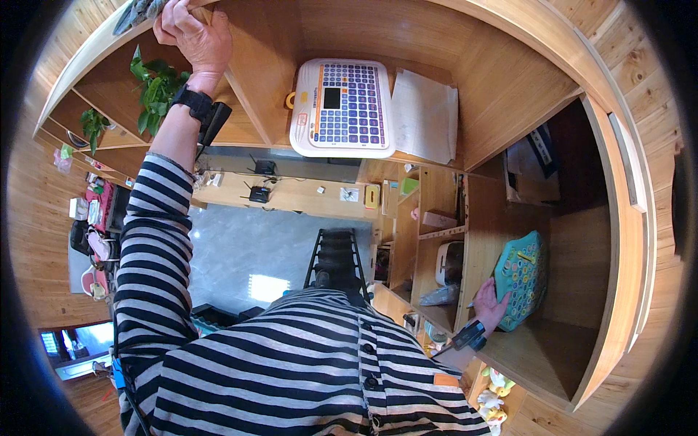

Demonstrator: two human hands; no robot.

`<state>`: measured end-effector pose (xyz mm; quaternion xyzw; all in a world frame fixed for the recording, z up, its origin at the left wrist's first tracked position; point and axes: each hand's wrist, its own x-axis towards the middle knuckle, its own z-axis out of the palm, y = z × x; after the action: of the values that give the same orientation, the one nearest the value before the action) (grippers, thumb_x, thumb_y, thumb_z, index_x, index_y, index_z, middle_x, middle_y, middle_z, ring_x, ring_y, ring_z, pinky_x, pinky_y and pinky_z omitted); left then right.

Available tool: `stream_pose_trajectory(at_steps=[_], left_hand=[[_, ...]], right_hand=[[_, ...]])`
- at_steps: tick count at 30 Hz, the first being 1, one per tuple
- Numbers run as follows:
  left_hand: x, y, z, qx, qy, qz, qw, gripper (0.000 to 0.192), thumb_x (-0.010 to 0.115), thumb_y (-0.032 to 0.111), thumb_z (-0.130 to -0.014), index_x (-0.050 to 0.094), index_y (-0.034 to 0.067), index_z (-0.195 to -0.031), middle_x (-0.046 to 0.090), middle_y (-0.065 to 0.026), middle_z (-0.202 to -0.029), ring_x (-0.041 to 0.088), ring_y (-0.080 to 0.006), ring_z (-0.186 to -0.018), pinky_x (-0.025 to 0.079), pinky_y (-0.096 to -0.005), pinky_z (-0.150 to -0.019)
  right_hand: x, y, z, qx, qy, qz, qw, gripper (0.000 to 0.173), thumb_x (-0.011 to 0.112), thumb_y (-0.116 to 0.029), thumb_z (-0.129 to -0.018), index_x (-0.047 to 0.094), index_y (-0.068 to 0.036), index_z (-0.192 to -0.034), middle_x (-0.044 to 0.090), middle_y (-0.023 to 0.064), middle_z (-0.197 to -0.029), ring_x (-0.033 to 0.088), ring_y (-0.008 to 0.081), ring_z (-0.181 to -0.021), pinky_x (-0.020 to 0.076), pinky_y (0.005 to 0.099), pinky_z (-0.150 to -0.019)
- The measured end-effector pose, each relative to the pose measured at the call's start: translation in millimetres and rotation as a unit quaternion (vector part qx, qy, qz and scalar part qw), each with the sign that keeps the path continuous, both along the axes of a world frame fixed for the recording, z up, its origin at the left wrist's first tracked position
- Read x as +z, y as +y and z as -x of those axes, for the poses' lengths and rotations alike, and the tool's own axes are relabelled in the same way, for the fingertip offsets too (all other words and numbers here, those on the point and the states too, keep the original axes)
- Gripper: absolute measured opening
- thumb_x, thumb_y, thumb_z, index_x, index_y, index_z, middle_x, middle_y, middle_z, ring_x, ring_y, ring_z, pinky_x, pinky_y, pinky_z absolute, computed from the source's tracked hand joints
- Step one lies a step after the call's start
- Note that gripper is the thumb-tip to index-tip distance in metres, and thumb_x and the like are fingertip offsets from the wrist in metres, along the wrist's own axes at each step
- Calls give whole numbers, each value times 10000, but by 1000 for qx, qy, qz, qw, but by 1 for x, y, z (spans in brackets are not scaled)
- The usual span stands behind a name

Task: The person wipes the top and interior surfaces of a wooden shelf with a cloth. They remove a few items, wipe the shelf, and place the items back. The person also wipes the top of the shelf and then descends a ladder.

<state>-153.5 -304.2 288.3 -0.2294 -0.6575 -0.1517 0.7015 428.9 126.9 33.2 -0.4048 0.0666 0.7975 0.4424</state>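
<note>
My left hand [197,41] reaches up to the top left and grips the edge of a wooden cabinet panel [251,65]. A grey cloth [136,15] lies by its fingertips; whether they also hold it, I cannot tell. On the right, my right hand [491,306] has the near edge of a teal board [522,280] between thumb and fingers. Rows of round coloured pieces and a yellow stick cover the board's face. It sits tilted inside an open wooden compartment [567,343].
A white learning tablet with blue keys [354,109] and paper sheets [428,114] occupy the middle compartment. Green plants [155,92] stand on the left shelves. Below are a black ladder [336,250], a router [259,193] on a ledge, and plush toys [493,400].
</note>
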Motion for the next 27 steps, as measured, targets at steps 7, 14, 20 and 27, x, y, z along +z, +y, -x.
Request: stream_pose_trajectory(at_steps=[7, 14, 20, 27], left_hand=[[2, 1, -3, 26, -1, 15, 1000, 540, 688, 285, -755, 380, 64, -1139, 411, -133, -1183, 336, -299, -1189, 161, -478, -1032], [0, -2, -5, 6, -14, 5, 1000, 571, 697, 254, -740, 357, 51, -1152, 394, -148, -1205, 324, -306, -1193, 163, -476, -1031], [-1, -1, 0, -14, 2, 9, 1000, 529, 662, 235, -745, 368, 64, -1150, 406, -147, -1196, 319, -286, -1195, 162, -492, -1024], [-1, 0, -3, 2, -4, 1, 1000, 572, 667, 219, -759, 352, 53, -1207, 401, -132, -1233, 326, -273, -1206, 154, -483, -1034]], right_hand=[[-17, -1, -12, 53, 33, -59, 996, 552, 591, -233, -880, 376, 108, -1258, 479, 211, -1274, 505, 333, -1144, 483, 426, -925], [6, -54, 42, 196, -179, -126, 956, 403, 596, -189, -882, 468, 48, -1181, 581, 183, -1115, 593, 274, -998, 522, 372, -827], [-15, -35, 199, 329, -352, -475, 737, 144, 635, -133, -859, 618, -3, -919, 634, 81, -818, 581, 134, -678, 496, 261, -596], [-8, 7, 373, 339, -641, -630, 277, 334, 595, -289, -843, 613, 10, -992, 647, 202, -997, 636, 344, -887, 500, 455, -764]])
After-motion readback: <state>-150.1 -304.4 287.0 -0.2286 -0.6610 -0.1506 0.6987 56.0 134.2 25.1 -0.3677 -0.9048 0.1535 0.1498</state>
